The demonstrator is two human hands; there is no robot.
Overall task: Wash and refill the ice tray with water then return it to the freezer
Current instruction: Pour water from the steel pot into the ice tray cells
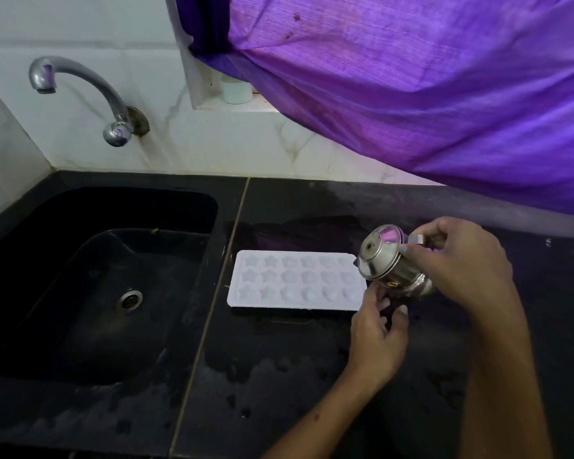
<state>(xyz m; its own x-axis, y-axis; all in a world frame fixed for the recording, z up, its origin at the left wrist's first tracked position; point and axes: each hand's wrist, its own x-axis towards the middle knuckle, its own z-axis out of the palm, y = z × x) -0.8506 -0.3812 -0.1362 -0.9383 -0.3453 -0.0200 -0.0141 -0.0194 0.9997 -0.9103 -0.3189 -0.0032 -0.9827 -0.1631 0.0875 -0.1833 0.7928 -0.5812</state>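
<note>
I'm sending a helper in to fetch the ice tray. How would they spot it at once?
Find the black stone counter right of the black sink. The white rectangular plastic ice tray lies flat there, near the sink. It is the only white thing on the counter, with three rows of star-shaped moulds.

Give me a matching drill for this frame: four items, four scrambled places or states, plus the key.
1. ice tray
2. steel pot
3. tap
4. white cup

A. on the window ledge
B. mounted on the wall above the sink
C. flat on the black counter
D. tilted, held in the right hand

Pairs: 1-C, 2-D, 3-B, 4-A
</note>
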